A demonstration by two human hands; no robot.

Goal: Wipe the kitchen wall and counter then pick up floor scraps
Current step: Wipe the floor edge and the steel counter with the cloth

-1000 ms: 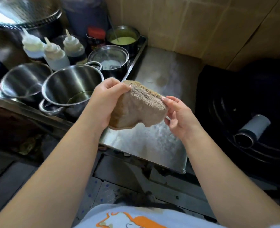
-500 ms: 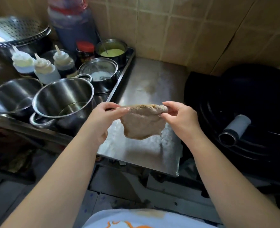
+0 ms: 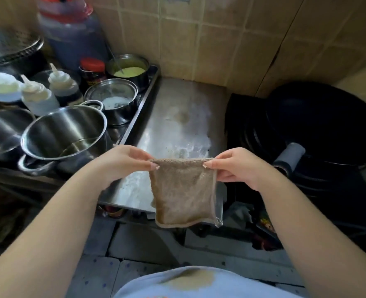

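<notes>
A brown cleaning cloth (image 3: 183, 192) hangs flat in front of me, over the near edge of the steel counter (image 3: 177, 123). My left hand (image 3: 124, 163) pinches its upper left corner. My right hand (image 3: 235, 167) pinches its upper right corner, so the top edge is stretched level between them. The counter shows pale smears and a stain. Behind it rises the beige tiled wall (image 3: 199, 39). The grey floor tiles (image 3: 104, 274) show below; I cannot make out scraps on them.
Left of the counter a tray holds steel pots (image 3: 63, 132), squeeze bottles (image 3: 38, 95), a red-lidded jar (image 3: 91, 70) and a pot of yellow-green sauce (image 3: 129, 70). A big dark jug (image 3: 74, 37) stands behind. A black wok (image 3: 319, 125) with a grey handle sits at right.
The cloth was bunched between my hands; now it is unfolded and hangs open by its two top corners. My hands moved apart, and the view tilted up toward the wall.
</notes>
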